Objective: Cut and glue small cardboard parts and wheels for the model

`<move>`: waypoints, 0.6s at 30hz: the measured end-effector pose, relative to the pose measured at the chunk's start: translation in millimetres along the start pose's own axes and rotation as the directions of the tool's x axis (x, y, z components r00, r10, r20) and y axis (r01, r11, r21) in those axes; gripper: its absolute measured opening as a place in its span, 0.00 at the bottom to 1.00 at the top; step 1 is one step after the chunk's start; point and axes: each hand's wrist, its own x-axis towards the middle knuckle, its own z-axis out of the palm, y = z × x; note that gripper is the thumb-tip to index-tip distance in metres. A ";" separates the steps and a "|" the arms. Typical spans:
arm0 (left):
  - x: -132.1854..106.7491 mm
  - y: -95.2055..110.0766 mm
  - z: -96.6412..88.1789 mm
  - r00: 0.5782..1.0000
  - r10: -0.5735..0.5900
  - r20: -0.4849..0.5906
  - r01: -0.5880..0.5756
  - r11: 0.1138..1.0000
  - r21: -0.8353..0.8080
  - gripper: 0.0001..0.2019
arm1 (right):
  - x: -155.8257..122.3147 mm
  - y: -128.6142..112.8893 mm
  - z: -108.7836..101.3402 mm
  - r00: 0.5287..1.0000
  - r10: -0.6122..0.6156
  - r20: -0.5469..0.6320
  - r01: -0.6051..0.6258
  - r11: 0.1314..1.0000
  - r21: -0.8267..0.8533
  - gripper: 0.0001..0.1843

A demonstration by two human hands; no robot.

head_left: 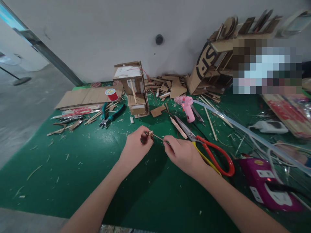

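My left hand (135, 147) pinches a small brown piece (148, 134) at its fingertips, just above the green mat (73, 161). My right hand (181, 152) grips the other end of a thin stick (159, 138) that runs from that piece to its fingers. The two hands are close together near the mat's middle. Red-handled scissors (213, 152) lie right beside my right hand, their blades pointing up-left. A pink glue gun (187, 106) rests farther back. A small cardboard model house (134, 89) stands behind my hands.
Teal pliers (110, 116), a red thread spool (112, 94), flat cardboard (85, 96) and several hand tools lie at the back left. Cardboard scraps and a cardboard rack (218, 61) lean on the wall. A purple power strip (269, 184) and long clear sticks sit right.
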 end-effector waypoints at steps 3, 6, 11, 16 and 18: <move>-0.2 -2.3 0.8 0.999 0.036 0.003 -0.036 0.999 0.025 0.03 | 0.1 -0.9 -0.9 0.998 0.046 0.045 -0.048 0.998 0.044 0.09; -0.9 -3.8 1.8 0.999 0.043 0.011 -0.044 0.998 0.043 0.04 | 0.0 -1.7 -1.2 0.993 0.077 0.087 -0.083 0.994 0.065 0.08; -0.8 -4.8 3.6 0.999 0.051 -0.007 -0.051 0.999 -0.014 0.07 | -0.6 -1.1 0.3 0.992 0.082 0.093 -0.087 0.995 0.051 0.09; 0.1 -8.1 5.6 0.996 0.087 -0.035 -0.088 0.996 -0.003 0.08 | -1.0 -2.4 1.9 0.990 0.089 0.113 -0.094 0.995 0.040 0.10; -0.3 -10.1 7.1 0.992 0.117 -0.046 -0.115 0.993 0.040 0.07 | -0.1 -3.3 1.9 0.978 0.142 0.156 -0.154 0.986 0.070 0.10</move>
